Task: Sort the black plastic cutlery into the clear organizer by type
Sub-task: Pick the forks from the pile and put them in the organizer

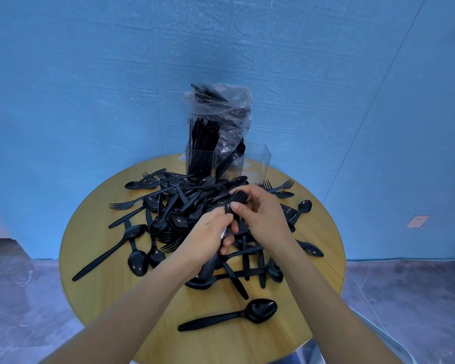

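A heap of black plastic cutlery (179, 206), forks, spoons and knives mixed, covers the middle of the round wooden table (111, 298). My left hand (208, 237) is shut around a bundle of black forks (238, 198), handles pointing down toward me and tines sticking up. My right hand (260, 219) pinches the same bundle just below the tines. The clear organizer (255, 158) stands at the table's far edge. Its left compartment holds upright forks (202, 143), the middle one a few knives (233, 156), and the right one looks empty.
A clear plastic bag (226, 106) with more black cutlery leans behind the organizer against the blue wall. A single spoon (231, 315) lies alone near the table's front edge. Grey floor surrounds the table.
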